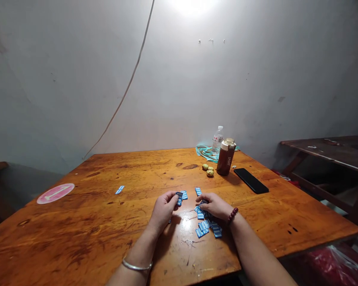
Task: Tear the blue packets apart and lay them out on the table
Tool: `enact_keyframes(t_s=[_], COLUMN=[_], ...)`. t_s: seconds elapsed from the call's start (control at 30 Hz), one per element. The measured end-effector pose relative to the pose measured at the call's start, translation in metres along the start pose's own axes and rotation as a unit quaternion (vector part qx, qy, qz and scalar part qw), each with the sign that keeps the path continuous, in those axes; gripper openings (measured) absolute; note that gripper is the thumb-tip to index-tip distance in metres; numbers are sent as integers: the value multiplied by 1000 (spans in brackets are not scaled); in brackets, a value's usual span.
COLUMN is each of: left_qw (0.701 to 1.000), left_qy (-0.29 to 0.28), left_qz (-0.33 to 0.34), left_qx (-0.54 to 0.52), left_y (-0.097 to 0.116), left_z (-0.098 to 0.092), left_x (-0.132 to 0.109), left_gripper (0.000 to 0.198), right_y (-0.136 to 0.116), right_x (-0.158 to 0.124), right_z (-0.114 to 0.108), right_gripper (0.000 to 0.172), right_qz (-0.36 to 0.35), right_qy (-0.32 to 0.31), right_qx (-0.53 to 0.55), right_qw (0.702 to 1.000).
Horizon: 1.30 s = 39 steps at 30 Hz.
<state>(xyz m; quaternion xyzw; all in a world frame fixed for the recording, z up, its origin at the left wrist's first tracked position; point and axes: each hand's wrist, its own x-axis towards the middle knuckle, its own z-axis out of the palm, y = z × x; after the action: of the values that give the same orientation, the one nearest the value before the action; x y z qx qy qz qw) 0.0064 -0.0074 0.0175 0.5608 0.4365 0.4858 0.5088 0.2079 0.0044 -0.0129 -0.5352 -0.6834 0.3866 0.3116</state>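
My left hand (163,209) is closed, with thumb and fingers pinching a few small, flat, blue-and-white striped pieces (179,200). Just beyond its fingertips, a similar striped piece (184,195) lies on the wooden table (143,174). To the right, my right hand (215,206) is curled over a loose heap of these pieces (203,229), thumb and forefinger closed around blue-and-white ones there. Its palm hides part of the heap. One more piece (198,191) rests just past the right fingertips, and another (119,189) lies alone far to the left.
Toward the back right stand a brown sport bottle (226,159) and a clear water bottle (217,141) beside a teal bundle (203,151). Small yellowish round items (210,173) and a black phone (251,180) lie near. A pink round sticker (56,193) marks the left side.
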Motion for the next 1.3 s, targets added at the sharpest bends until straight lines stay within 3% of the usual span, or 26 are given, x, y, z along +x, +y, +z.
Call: enact_keyframes(t_s=[0.1, 0.23, 0.47, 0.67, 0.8, 1.03, 1.3], left_qw=[1000, 1000, 1000, 1000, 1000, 999, 999], left_qy=[-5, -12, -10, -13, -19, -23, -24], left_qz=[0, 3, 13, 9, 13, 13, 17], left_qx=[-7, -6, 3, 4, 12, 19, 27], left_y=[0, 0, -2, -3, -3, -5, -4], left_z=[0, 0, 0, 0, 0, 0, 0], left_x=[0, -1, 0, 1, 0, 1, 0], left_gripper=[27, 26, 26, 27, 26, 25, 25], right_y=[0, -4, -6, -8, -11, -3, 2], right_x=[0, -1, -5, -3, -4, -1, 3], right_z=[-1, -5, -6, -3, -4, -5, 2], right_gripper=[16, 5, 8, 19, 21, 20, 15], right_qz=[8, 18, 18, 31, 2, -12, -19], right_qy=[21, 2, -50, -33, -5, -43, -15], right_qx=[53, 120, 150, 169, 185, 17, -68], right_qw=[998, 993, 987, 985, 983, 999, 997])
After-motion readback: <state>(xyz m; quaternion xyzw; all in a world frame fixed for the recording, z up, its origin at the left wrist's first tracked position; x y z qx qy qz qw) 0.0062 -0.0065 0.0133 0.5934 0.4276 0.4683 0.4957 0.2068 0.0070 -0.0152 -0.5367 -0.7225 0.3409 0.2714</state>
